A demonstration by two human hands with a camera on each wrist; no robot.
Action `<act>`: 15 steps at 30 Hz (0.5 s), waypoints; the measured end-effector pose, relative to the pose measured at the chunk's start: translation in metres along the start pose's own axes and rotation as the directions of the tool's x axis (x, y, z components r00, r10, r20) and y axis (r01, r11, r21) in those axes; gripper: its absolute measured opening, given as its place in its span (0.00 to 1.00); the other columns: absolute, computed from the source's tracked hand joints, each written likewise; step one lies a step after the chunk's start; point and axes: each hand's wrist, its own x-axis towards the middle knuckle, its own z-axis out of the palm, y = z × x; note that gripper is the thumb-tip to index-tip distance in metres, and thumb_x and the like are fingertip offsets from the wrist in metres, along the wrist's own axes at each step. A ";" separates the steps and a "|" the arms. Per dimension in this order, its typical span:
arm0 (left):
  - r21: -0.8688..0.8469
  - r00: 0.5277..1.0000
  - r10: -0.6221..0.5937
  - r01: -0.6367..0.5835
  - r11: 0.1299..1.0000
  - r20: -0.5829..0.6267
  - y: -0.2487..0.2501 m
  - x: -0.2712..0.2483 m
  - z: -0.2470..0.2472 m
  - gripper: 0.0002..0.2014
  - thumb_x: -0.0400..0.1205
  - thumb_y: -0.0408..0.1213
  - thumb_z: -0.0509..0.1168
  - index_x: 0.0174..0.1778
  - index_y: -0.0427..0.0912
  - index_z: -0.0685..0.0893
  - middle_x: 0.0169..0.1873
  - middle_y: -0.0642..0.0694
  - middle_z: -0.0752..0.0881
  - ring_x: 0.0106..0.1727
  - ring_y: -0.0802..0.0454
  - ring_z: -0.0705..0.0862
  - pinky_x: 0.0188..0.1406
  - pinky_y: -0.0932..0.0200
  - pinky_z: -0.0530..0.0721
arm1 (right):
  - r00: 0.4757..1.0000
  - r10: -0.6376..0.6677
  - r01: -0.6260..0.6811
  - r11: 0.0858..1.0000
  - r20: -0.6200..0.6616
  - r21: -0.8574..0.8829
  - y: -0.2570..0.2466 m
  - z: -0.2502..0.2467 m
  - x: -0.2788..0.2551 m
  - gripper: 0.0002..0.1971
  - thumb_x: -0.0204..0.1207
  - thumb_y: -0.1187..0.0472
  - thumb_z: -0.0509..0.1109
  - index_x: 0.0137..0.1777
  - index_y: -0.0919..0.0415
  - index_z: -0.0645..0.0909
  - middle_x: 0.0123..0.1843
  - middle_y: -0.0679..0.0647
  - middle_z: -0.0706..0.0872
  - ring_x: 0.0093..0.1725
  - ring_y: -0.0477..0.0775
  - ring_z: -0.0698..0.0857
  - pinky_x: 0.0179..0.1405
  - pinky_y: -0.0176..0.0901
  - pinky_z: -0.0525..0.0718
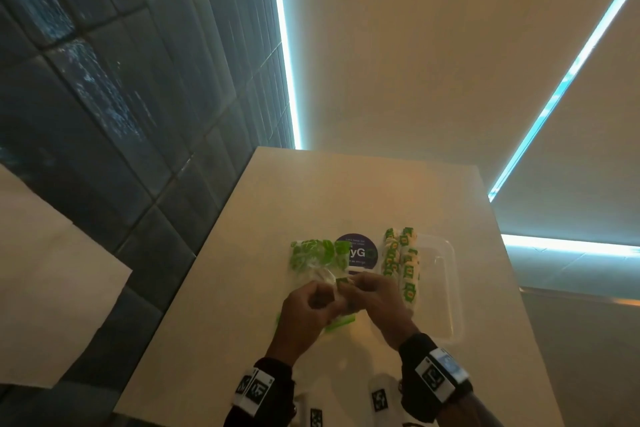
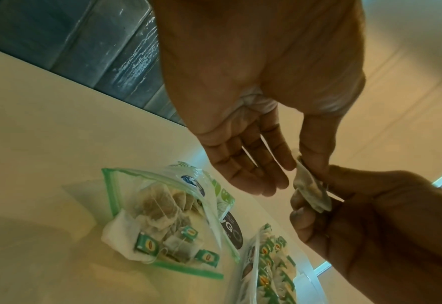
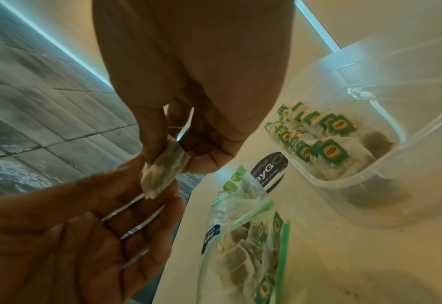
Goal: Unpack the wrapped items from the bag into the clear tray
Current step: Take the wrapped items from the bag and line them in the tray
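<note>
A zip bag (image 1: 317, 260) with a green seal lies on the pale table, holding several tea bags with green tags (image 2: 162, 216). To its right stands the clear tray (image 1: 446, 291), with rows of tea bags (image 3: 326, 144) along its left side. Above the zip bag (image 3: 245, 246), both hands meet on one tea bag (image 2: 312, 191). My left hand (image 2: 299, 164) pinches its top between thumb and forefinger, the other fingers straight. My right hand (image 3: 175, 156) grips the same tea bag (image 3: 162, 172) with curled fingers.
A round dark sticker (image 1: 356, 251) sits on the table between bag and tray. The table's left edge (image 1: 194, 253) drops to a dark tiled floor. Another pale surface (image 1: 52, 288) stands at the left. The tray's right half (image 3: 386, 197) holds nothing.
</note>
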 end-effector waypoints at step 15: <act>0.733 0.993 0.020 0.072 0.677 -0.116 -0.061 -0.008 -0.019 0.16 0.76 0.39 0.61 0.56 0.54 0.88 0.56 0.55 0.89 0.56 0.52 0.87 0.54 0.58 0.85 | 0.974 0.094 -0.075 0.992 -0.204 0.097 0.009 -0.018 0.001 0.04 0.74 0.72 0.73 0.41 0.75 0.86 0.41 0.68 0.87 0.41 0.63 0.84 0.40 0.58 0.87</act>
